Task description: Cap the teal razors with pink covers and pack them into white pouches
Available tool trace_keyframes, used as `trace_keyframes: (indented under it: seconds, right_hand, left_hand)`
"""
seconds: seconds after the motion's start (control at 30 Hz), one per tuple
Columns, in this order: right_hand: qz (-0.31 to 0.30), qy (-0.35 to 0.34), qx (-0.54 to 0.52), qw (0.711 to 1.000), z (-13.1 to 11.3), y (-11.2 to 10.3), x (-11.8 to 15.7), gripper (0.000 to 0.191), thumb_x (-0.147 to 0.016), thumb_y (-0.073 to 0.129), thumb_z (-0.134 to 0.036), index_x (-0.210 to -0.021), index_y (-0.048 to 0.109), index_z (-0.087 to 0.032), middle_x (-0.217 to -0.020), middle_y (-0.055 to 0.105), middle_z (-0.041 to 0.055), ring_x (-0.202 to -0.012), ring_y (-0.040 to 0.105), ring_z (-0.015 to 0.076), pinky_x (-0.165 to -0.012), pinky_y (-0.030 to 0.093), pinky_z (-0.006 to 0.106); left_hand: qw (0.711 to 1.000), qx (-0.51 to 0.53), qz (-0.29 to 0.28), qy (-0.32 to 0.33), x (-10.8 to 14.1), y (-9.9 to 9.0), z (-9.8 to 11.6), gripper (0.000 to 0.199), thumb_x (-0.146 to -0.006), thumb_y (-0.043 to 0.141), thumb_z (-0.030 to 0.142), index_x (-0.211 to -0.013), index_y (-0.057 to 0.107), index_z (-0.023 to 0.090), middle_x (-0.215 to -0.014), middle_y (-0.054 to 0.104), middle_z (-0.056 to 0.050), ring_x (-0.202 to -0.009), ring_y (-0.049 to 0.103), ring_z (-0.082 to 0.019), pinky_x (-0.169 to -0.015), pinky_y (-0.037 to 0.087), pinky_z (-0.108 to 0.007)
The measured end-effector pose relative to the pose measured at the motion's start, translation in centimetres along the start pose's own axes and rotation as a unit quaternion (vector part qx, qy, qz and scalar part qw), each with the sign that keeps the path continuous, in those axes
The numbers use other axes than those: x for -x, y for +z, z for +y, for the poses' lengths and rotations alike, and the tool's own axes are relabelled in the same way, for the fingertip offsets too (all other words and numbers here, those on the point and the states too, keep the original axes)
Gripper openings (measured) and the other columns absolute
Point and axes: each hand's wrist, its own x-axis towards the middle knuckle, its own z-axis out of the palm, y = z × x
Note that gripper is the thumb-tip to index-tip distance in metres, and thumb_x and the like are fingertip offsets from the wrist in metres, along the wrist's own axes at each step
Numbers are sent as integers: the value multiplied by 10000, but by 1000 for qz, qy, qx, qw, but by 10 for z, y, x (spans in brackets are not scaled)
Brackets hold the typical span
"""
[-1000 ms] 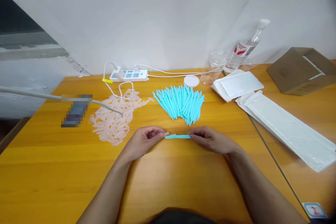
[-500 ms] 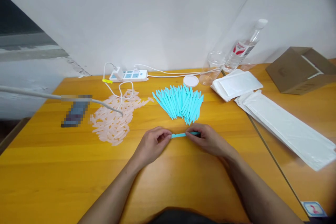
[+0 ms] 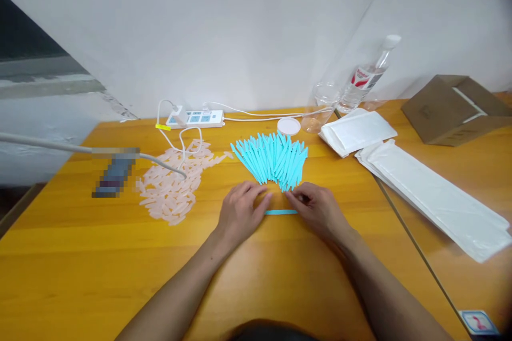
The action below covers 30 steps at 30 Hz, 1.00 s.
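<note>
"How are your hands?"
"Both lean in, backs up. My left hand (image 3: pixel 240 213) is part open, thumb apart, by the thin, flat blue stick (image 3: pixel 281 212). My right hand (image 3: pixel 320 210) curls at its other end; I can't tell if it grips."
"And past them?"
"A fan of blue sticks (image 3: pixel 274 160) and see-through pink bits (image 3: pixel 172 186) on the smooth wood table (image 3: pixel 264 282)."

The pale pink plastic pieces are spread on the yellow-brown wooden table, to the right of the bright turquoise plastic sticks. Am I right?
Not quite: the head view shows the pale pink plastic pieces to the left of the bright turquoise plastic sticks, not to the right. They are spread on the yellow-brown wooden table.
</note>
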Motion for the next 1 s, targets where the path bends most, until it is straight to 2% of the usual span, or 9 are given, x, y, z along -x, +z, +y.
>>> trace_keyframes:
  seconds: [0.07, 0.2, 0.33, 0.5, 0.6, 0.7, 0.8, 0.87, 1.0]
  right_hand:
    - [33, 36, -19, 999, 3, 2, -3, 372, -942, 588, -421, -662, 634, -180, -562, 505, -30, -532, 425, 107, -544, 317, 256]
    - [77, 99, -75, 989, 14, 3, -8, 418, -924, 576, -493, -673, 646, -167, -547, 465, -37, -518, 385, 104, -522, 310, 247]
    - [74, 120, -95, 985, 21, 1, -10, 436, -910, 579, -521, -690, 658, -154, -572, 475, -24, -545, 404, 112, -542, 327, 245]
    - [57, 132, -110, 984, 18, -4, -12, 449, -905, 581, -540, -718, 677, -144, -584, 460, -19, -561, 396, 117, -550, 319, 252]
    - [67, 158, -181, 968, 10, -5, -13, 478, -880, 595, -595, -758, 689, -142, -615, 500, -6, -564, 415, 123, -533, 337, 253]
    - [19, 176, -303, 936, -3, -4, -14, 486, -857, 618, -628, -833, 706, -150, -616, 527, -8, -549, 460, 128, -521, 386, 254]
    - [-66, 193, -405, 892, -14, -1, -12, 478, -833, 658, -632, -926, 729, -168, -688, 611, 7, -610, 570, 154, -590, 485, 285]
    - [-83, 200, -401, 890, -18, 0, -11, 496, -839, 643, -651, -942, 733, -174, -705, 631, 12, -619, 583, 157, -599, 495, 294]
    - [-34, 102, -244, 964, -16, -1, -6, 458, -921, 561, -608, -941, 738, -186, -738, 627, 23, -717, 582, 175, -656, 463, 291]
  left_hand:
    - [999, -32, 19, -33, -29, 12, 16, 254, -979, 573, 392, -988, 748, 207, -913, 747, -56, -862, 693, -197, -794, 507, -315]
    - [984, -132, -63, -97, -81, 37, 40, 299, -922, 620, 427, -886, 780, 178, -862, 771, -113, -805, 726, -274, -687, 506, -345]
    - [975, -139, -93, -149, -96, 48, 42, 280, -898, 613, 351, -897, 805, 147, -875, 772, -189, -821, 734, -327, -685, 506, -372]
    - [981, -101, -75, -150, -91, 40, 34, 264, -894, 569, 258, -858, 803, 142, -843, 773, -179, -801, 725, -299, -703, 496, -361]
    - [983, 54, -51, -165, -77, 32, 37, 227, -879, 603, 284, -779, 766, 162, -748, 760, -99, -720, 698, -225, -671, 487, -306]
    - [936, 272, -78, -208, -49, 26, 46, 291, -909, 588, 395, -789, 723, 167, -664, 715, -38, -594, 646, -159, -573, 474, -253]
    - [901, 366, -115, -204, -17, 17, 45, 332, -935, 558, 435, -864, 726, 158, -724, 729, -37, -591, 646, -146, -570, 496, -248]
    - [919, 340, -91, -179, -4, 6, 28, 293, -925, 589, 413, -922, 750, 168, -831, 763, -49, -693, 684, -166, -655, 526, -265]
    - [981, 59, 75, -167, -11, -29, -41, 268, -928, 604, 389, -1025, 769, 201, -959, 756, -69, -829, 681, -209, -814, 512, -324]
